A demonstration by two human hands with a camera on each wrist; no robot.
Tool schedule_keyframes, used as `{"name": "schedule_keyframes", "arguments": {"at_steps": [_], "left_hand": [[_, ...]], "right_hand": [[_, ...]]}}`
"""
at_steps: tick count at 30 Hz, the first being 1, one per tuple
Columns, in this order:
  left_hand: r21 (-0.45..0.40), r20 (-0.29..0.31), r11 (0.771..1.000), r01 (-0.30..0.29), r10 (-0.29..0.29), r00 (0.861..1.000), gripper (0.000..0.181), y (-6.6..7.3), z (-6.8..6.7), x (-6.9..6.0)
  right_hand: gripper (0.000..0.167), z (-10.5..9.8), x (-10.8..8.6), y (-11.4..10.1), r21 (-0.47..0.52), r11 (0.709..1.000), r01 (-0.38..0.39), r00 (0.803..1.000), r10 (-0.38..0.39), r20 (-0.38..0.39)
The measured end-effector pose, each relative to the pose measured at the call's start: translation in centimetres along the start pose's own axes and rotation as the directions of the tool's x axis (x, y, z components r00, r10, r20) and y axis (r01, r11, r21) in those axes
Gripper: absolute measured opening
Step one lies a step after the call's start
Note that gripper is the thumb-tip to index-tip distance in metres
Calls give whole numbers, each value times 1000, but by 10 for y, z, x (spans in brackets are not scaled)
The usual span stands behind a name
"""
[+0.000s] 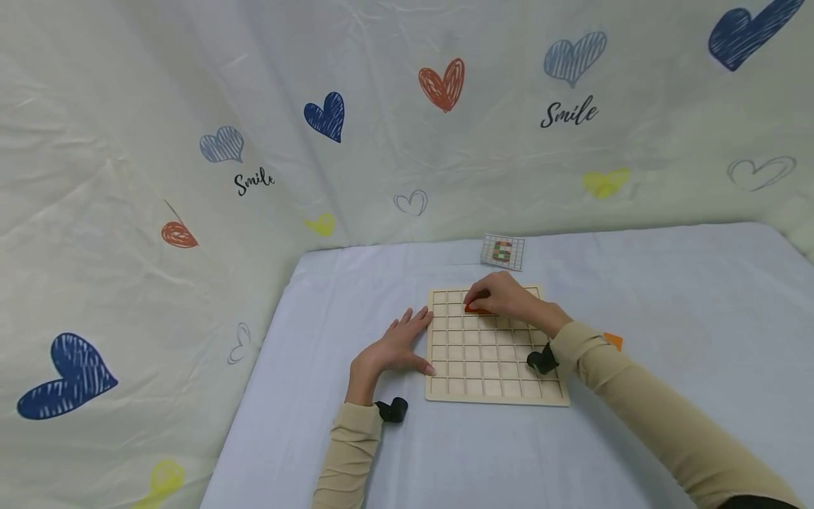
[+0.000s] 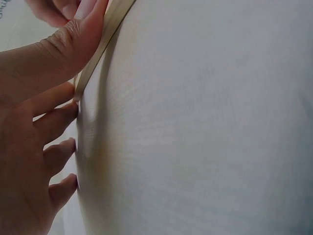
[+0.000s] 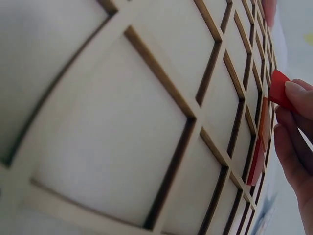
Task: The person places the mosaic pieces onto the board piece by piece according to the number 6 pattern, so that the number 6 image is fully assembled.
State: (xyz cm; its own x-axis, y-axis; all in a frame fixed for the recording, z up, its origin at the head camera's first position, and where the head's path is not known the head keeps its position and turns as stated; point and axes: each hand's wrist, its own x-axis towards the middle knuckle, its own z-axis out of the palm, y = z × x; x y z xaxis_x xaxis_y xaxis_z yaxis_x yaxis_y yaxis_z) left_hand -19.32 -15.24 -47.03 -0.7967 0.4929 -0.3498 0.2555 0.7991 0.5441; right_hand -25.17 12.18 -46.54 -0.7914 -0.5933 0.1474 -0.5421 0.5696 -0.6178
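Note:
A wooden grid board (image 1: 496,404) lies on the white cloth. The left hand (image 1: 397,345) touches its left edge with spread fingers; in the left wrist view the thumb of the left hand (image 2: 29,132) rests along the board's side (image 2: 100,49). Over the upper rows, the right hand (image 1: 505,295) pinches a red piece (image 1: 469,309). In the right wrist view the right hand (image 3: 301,132) holds this red square (image 3: 279,90) tilted above the grid (image 3: 195,117), beside an orange piece (image 3: 265,122) and another red piece (image 3: 256,164) lying in cells.
A small card with a coloured grid pattern (image 1: 502,252) lies beyond the board. An orange piece (image 1: 613,341) is on the cloth right of the board, partly behind the right sleeve. A white curtain with printed hearts (image 1: 381,170) hangs behind the table.

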Motion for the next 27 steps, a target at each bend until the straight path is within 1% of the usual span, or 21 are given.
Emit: {"name": "schedule_keyframes", "arguments": {"at_steps": [3, 6, 13, 16, 20, 23, 24, 27], "left_hand": [[-2, 1, 1000, -7, 7, 1000, 112, -1, 1, 1], [-4, -1, 1000, -12, 12, 1000, 112, -1, 2, 1], [-2, -3, 1000, 0, 0, 1000, 112, 0, 0, 0], [3, -1, 1000, -1, 1, 1000, 112, 0, -1, 0], [10, 0, 1000, 3, -3, 1000, 113, 0, -1, 1], [9, 0, 1000, 9, -9, 1000, 113, 0, -1, 2], [11, 0, 1000, 9, -9, 1000, 113, 0, 0, 2], [9, 0, 1000, 10, -10, 1000, 113, -2, 1, 2]], "right_hand": [[10, 3, 3, 2, -4, 999, -44, 999, 44, 30], [11, 5, 5, 3, -17, 998, -64, 997, 65, 46], [11, 4, 6, 2, -23, 998, -57, 997, 58, 49], [10, 5, 6, 1, -41, 999, -30, 998, 32, 48], [10, 7, 8, 2, -91, 995, 43, 999, -39, 38], [10, 8, 8, 2, -115, 990, 76, 997, -73, 31], [10, 9, 8, 2, -119, 989, 84, 996, -81, 29], [13, 9, 8, 2, -110, 992, 70, 997, -67, 29]]}}
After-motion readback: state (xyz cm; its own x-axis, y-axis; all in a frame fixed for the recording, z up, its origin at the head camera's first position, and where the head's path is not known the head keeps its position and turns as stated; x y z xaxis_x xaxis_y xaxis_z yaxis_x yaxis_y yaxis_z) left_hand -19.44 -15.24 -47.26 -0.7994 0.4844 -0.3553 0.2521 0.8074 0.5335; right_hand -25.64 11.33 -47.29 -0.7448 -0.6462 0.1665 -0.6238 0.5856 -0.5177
